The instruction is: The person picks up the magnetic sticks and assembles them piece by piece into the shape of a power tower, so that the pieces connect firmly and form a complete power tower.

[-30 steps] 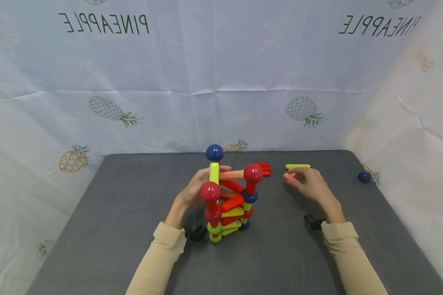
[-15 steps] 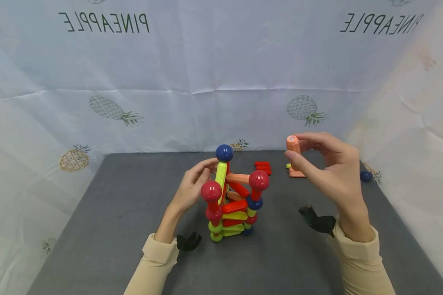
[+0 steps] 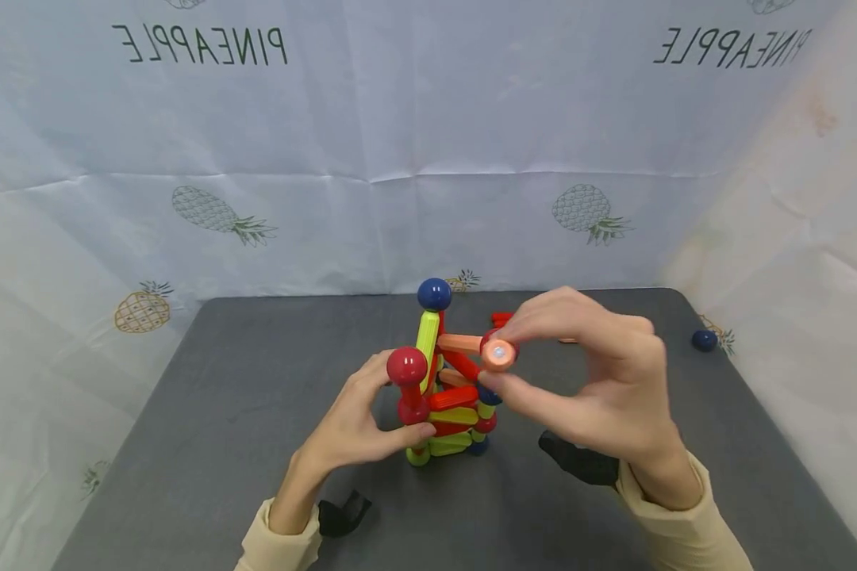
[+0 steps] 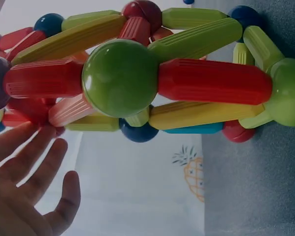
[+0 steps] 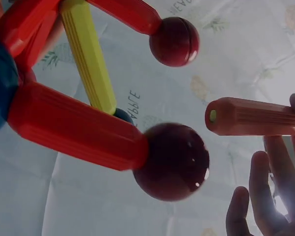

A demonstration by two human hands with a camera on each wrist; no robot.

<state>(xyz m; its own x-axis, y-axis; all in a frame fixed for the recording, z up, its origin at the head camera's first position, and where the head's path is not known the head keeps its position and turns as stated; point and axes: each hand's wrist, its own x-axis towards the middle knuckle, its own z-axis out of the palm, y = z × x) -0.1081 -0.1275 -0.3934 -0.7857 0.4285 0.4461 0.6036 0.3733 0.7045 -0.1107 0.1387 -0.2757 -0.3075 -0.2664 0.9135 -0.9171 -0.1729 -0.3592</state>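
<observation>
A tower of magnetic building rods and balls (image 3: 453, 398) stands on the table. My left hand (image 3: 353, 424) holds it from the left, thumb across the front and fingers behind. In the left wrist view, those fingertips meet the red and orange rods beside a green ball (image 4: 120, 78). Pinched between thumb and fingers of my right hand (image 3: 603, 373) is an orange magnetic rod (image 3: 498, 355), its round end facing up. The right wrist view shows a gap between this rod and the nearest top red ball (image 5: 172, 162). A blue ball (image 3: 434, 294) tops the back corner.
Loose red rods (image 3: 501, 317) lie behind the tower, partly hidden by my right hand. An orange rod's edge (image 3: 568, 341) shows there too. A loose blue ball (image 3: 705, 341) sits near the right table edge. A pineapple-print cloth (image 3: 314, 230) hangs behind the grey table (image 3: 257, 412).
My right hand has lifted the orange rod from the table at the right and carried it left over the tower. My left hand has shifted lower, its thumb now across the tower's front.
</observation>
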